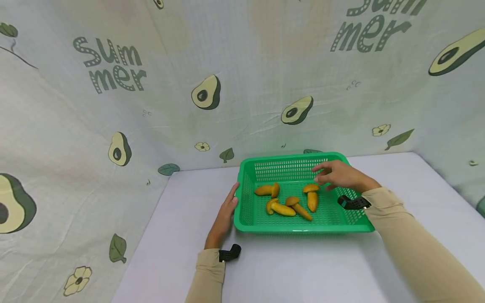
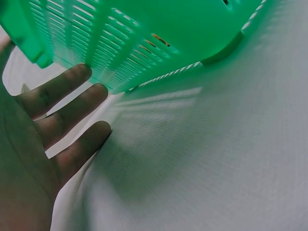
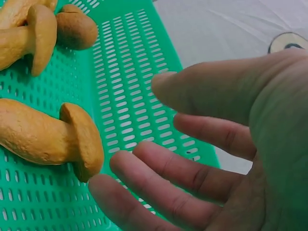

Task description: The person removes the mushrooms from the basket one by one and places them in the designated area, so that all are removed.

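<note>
A green plastic basket [image 1: 303, 228] with slotted walls stands on the white table, holding several yellow-brown mushrooms. My left hand [image 1: 226, 210] rests along the basket's left side, its fingers straight in the left wrist view. Over the right part of the basket hovers my right hand [image 1: 338, 174], fingers loosely bent with nothing between them. The nearest mushroom [image 3: 43, 134] has its cap right by those fingertips in the right wrist view. To its left in the head view lie another mushroom [image 1: 302, 209], a paler yellow one [image 1: 283, 209] and one farther back [image 1: 265, 190].
The white table [image 1: 303, 269] extends in front of the basket and to both sides. Behind it hangs a pale cloth [image 1: 242, 126] printed with avocados, leaves and lettering. A black wrist camera [image 1: 230, 253] sits on the left wrist, another [image 1: 354, 203] on the right.
</note>
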### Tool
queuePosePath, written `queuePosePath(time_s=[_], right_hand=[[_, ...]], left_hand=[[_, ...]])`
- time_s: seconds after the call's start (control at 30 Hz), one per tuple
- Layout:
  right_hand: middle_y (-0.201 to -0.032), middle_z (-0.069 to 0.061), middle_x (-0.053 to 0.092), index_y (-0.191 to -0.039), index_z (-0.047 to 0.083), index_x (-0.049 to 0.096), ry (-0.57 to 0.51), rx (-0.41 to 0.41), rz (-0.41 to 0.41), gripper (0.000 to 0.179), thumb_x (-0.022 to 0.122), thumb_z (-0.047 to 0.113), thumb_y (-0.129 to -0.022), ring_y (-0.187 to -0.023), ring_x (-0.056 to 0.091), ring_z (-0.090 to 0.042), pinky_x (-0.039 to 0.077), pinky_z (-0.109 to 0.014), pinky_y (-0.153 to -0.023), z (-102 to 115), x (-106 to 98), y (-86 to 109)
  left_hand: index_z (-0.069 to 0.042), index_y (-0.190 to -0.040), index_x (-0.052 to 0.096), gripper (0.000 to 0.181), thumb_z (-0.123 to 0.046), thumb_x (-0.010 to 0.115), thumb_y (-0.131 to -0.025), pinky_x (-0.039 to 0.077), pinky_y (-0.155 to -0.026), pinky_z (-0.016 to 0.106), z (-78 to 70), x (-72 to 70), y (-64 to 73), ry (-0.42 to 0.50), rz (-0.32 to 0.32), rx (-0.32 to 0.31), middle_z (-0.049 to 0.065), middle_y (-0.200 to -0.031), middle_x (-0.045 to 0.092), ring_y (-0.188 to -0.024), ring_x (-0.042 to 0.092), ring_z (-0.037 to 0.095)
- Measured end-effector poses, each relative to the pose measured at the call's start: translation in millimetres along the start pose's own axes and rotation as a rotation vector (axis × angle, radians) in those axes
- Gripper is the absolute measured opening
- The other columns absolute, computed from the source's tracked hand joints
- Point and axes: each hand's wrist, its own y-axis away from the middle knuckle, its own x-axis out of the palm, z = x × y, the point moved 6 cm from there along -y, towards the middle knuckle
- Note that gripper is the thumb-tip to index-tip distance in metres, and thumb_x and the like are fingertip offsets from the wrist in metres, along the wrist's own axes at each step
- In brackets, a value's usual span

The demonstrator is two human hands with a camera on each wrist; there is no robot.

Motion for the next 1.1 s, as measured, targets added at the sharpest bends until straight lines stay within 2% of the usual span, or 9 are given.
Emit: queuePosePath(time_s=[0.13,0.37,0.4,0.5,0.6,0.83,0.97,1.1], right_hand=[[-0.127,-0.029,0.059,-0.145,-0.009,0.044,0.027,0.008,0.003,0.055,0.064,0.015,-0.099,-0.110,0.062,-0.041,0.058,-0.048,-0.081,-2,3,-2.9],[-0.120,-0.029,0.062,-0.140,-0.012,0.047,0.129,0.006,0.000,0.051,0.064,0.010,-0.097,-0.104,0.065,-0.039,0.058,-0.047,-0.078,-2,8,-6.0],[-0.121,-0.031,0.062,-0.140,-0.013,0.048,0.147,0.002,-0.006,0.051,0.065,0.009,-0.097,-0.103,0.065,-0.039,0.058,-0.047,-0.077,-3,8,-6.8],[-0.121,-0.036,0.060,-0.136,-0.013,0.051,0.203,-0.006,-0.023,0.049,0.066,0.009,-0.095,-0.098,0.067,-0.038,0.059,-0.047,-0.075,-4,10,-7.7],[-0.118,-0.034,0.062,-0.134,-0.012,0.055,0.277,0.011,-0.038,0.048,0.068,0.010,-0.094,-0.093,0.068,-0.036,0.059,-0.044,-0.072,-7,12,-8.5],[-0.114,-0.030,0.066,-0.130,-0.011,0.060,0.464,0.011,-0.038,0.046,0.071,0.013,-0.091,-0.101,0.064,-0.043,0.056,-0.049,-0.079,-5,15,-12.2],[-0.115,-0.030,0.066,-0.129,-0.011,0.060,0.487,0.008,-0.022,0.049,0.073,0.017,-0.091,-0.102,0.064,-0.042,0.055,-0.050,-0.080,-5,16,-15.1],[-0.115,-0.028,0.066,-0.129,-0.010,0.060,0.496,0.012,-0.011,0.051,0.074,0.021,-0.091,-0.101,0.065,-0.040,0.055,-0.049,-0.079,-9,18,-18.7]], left_hand=[[-0.032,-0.160,0.026,0.050,-0.037,0.031,-0.110,0.015,-0.119,0.051,0.9,1.1,1.6,0.013,-0.012,0.009,-0.007,-0.163,0.023,-0.150,0.018,0.017],[-0.016,-0.162,0.019,0.052,-0.025,0.028,-0.111,0.014,-0.119,0.050,-38.5,-0.6,7.8,-0.004,0.067,-0.041,0.002,-0.165,0.017,-0.151,0.014,0.020],[-0.016,-0.162,0.018,0.052,-0.025,0.027,-0.111,0.014,-0.119,0.050,-39.8,-0.6,7.9,-0.012,0.069,-0.039,0.003,-0.165,0.017,-0.151,0.014,0.020],[-0.017,-0.162,0.019,0.052,-0.025,0.027,-0.112,0.014,-0.119,0.051,-38.2,-0.9,8.8,-0.010,0.066,-0.042,0.002,-0.165,0.017,-0.151,0.014,0.020],[-0.016,-0.162,0.019,0.052,-0.024,0.028,-0.111,0.014,-0.119,0.052,-34.7,-0.4,10.4,0.002,0.064,-0.044,0.003,-0.165,0.017,-0.151,0.014,0.022],[-0.017,-0.162,0.019,0.052,-0.024,0.029,-0.111,0.014,-0.119,0.051,-32.1,0.7,9.9,0.016,0.054,-0.044,0.002,-0.166,0.017,-0.151,0.014,0.021],[-0.014,-0.162,0.019,0.052,-0.022,0.027,-0.111,0.014,-0.119,0.051,-32.0,0.1,7.4,-0.012,0.054,-0.026,0.004,-0.166,0.017,-0.151,0.015,0.022],[-0.018,-0.162,0.018,0.052,-0.025,0.027,-0.111,0.012,-0.120,0.050,-13.8,0.3,1.2,-0.007,0.045,-0.019,0.002,-0.166,0.016,-0.151,0.013,0.021]])
